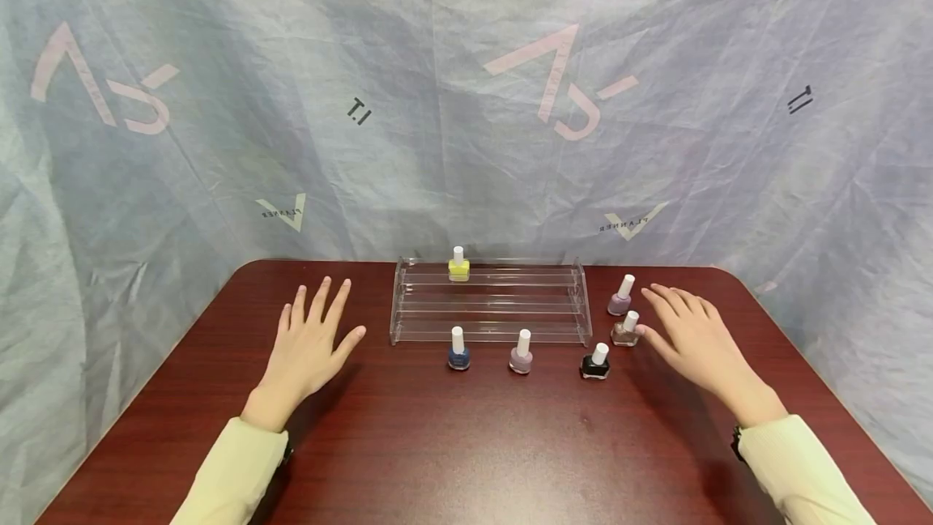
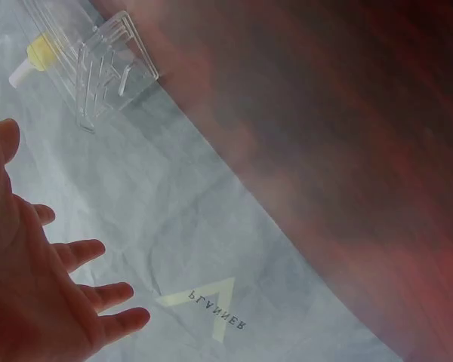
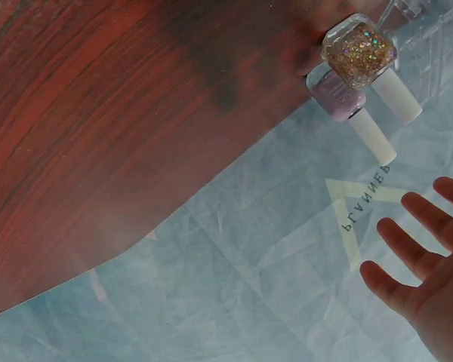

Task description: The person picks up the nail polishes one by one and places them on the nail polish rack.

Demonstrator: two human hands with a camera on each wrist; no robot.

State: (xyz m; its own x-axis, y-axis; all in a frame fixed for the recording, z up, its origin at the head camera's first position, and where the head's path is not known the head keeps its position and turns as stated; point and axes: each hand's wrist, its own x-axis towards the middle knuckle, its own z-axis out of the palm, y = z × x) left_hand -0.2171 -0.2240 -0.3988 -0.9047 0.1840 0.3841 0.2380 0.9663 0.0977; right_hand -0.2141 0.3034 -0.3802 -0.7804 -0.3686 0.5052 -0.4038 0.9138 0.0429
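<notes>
My left hand (image 1: 309, 347) is spread with straight fingers over the table, left of a clear tiered rack (image 1: 490, 312), and holds nothing. My right hand (image 1: 703, 343) reaches in from the right, fingers extended and nothing in it. Nearest to its fingertips stand a mauve nail polish bottle (image 1: 619, 303) and a glittery brown one (image 3: 360, 54), both white-capped. A black nail polish bottle (image 1: 595, 366) is a little closer to me. In front of the rack stand a blue bottle (image 1: 458, 356) and a pale mauve bottle (image 1: 521, 360). A yellow bottle (image 1: 458, 269) sits on the rack's top tier.
The dark red wooden table (image 1: 437, 444) has rounded far corners. Behind it and along both sides hangs a grey-blue printed cloth (image 1: 452, 120), close to the table's edge. The rack stands near the far edge.
</notes>
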